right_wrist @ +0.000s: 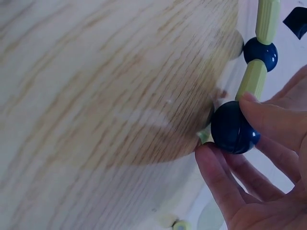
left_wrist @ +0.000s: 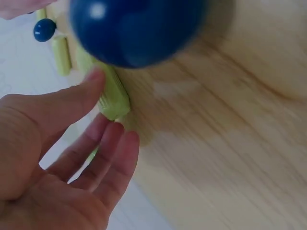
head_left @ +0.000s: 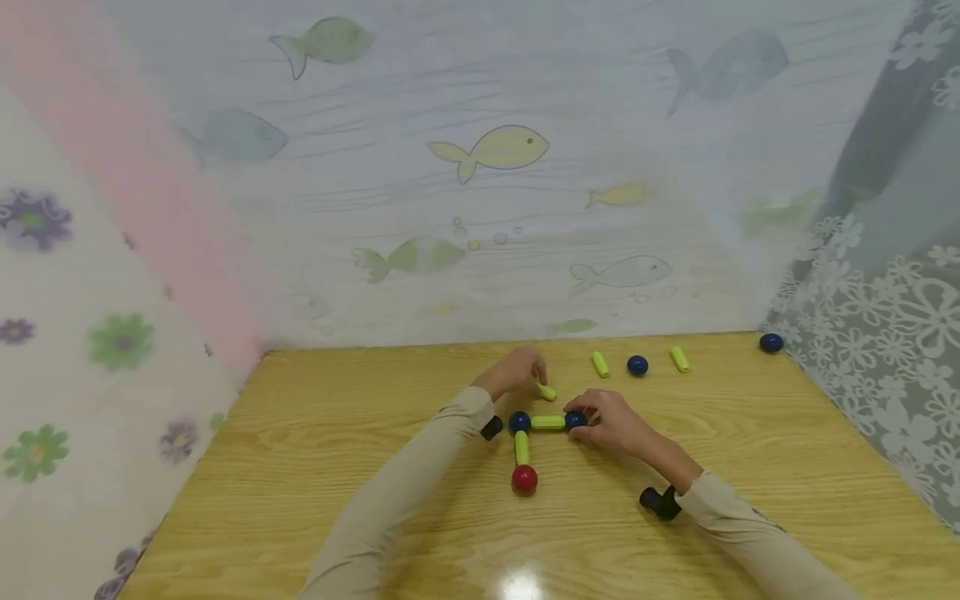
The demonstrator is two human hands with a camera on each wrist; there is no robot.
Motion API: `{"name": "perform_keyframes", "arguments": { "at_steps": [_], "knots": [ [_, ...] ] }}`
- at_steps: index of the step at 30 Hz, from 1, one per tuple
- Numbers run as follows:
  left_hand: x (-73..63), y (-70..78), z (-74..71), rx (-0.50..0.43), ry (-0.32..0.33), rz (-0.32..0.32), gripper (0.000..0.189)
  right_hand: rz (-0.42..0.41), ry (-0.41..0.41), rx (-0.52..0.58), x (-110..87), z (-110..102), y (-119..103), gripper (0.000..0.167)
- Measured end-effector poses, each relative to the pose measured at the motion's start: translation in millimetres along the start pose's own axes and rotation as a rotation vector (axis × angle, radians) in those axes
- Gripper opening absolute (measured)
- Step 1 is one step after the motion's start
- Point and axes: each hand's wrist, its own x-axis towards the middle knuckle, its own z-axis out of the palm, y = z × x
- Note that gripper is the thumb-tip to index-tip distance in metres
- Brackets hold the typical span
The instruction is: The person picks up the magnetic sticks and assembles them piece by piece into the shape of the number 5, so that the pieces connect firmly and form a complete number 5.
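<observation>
Joining these pieces looks about half done to me, judging by how they lie on the table [head_left: 300, 417]. The joined part sits near the middle, an L in shape: the corner ball [head_left: 520, 422], blue, meets the crosswise stick [head_left: 547, 422] on one side and the near stick [head_left: 522, 450] on another, and the near stick ends at the red ball [head_left: 524, 479]. At the far end of the crosswise stick is the end ball [head_left: 577, 420], also blue, touching it; my right hand [head_left: 615, 423] has that ball between thumb and fingers.

My left hand [head_left: 517, 372] is narrow, thumb and fingertips pinching the third stick [head_left: 547, 392] just beyond the L. Whether that stick is lifted off the wood, I cannot tell. It is not yet joined, so I count it as left to do, along with the left loose stick [head_left: 600, 364], the right loose stick [head_left: 679, 359], the loose blue ball [head_left: 637, 365] between those two, and the far blue ball [head_left: 771, 342] by the back right corner.

My count: five sticks, two of them in the L; five balls, four blue and one red, three of them in the L.
</observation>
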Motion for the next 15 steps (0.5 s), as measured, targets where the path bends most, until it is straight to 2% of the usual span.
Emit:
{"name": "perform_keyframes", "arguments": {
  "at_steps": [4,9,15],
  "knots": [
    [-4.7,-7.2,0.5,-0.012,0.025,-0.011,0.009,0.004,0.002,0.005,0.5,0.0,-1.2,0.03],
    [-11.9,-13.7,0.6,-0.01,0.049,0.047,0.009,0.02,0.003,0.0,0.6,0.1,-4.1,0.03],
    [-22.2,-19.3,1.6,-0.091,0.089,0.092,0.013,0.01,-0.004,-0.001,-0.7,-2.3,-6.4,0.03]
  ]
}}
